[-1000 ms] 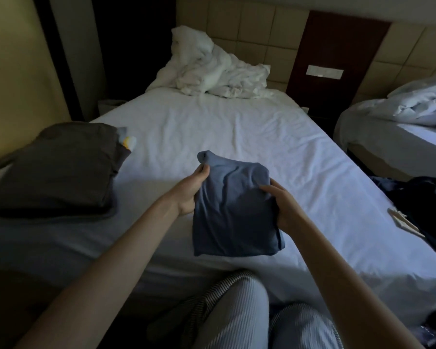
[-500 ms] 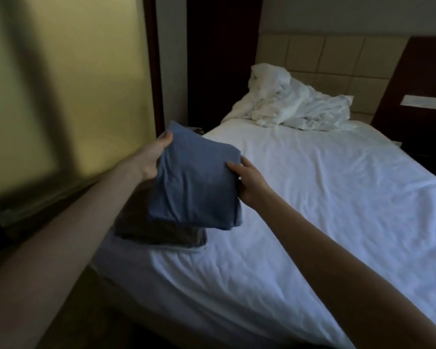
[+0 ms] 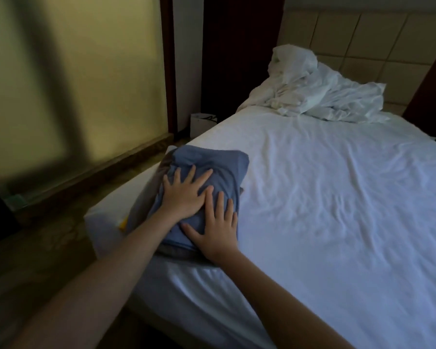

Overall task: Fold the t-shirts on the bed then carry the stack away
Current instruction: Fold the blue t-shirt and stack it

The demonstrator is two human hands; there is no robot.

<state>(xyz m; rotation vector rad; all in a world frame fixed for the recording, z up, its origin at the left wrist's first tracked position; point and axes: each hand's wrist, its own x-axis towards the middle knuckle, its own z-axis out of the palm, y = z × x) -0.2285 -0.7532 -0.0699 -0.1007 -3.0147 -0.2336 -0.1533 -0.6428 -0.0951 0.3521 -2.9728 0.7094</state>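
Two spread hands pressed flat on the shirt (image 3: pixel 219 162): left hand (image 3: pixel 184 195) just beyond the right hand (image 3: pixel 218 231), stack (image 3: pixel 178 252) beneath both, bed (image 3: pixel 312 210) stretching rightward.

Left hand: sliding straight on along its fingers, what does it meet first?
The left hand presses flat on the folded blue t-shirt; ahead lies only more shirt, then probably bare white sheet. Depth unclear.

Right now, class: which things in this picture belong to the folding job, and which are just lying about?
Job: blue t-shirt; dark stack beneath; left hand and right hand, both flat on it; bed.
Lying about: crumpled sheets; white bag; headboard.
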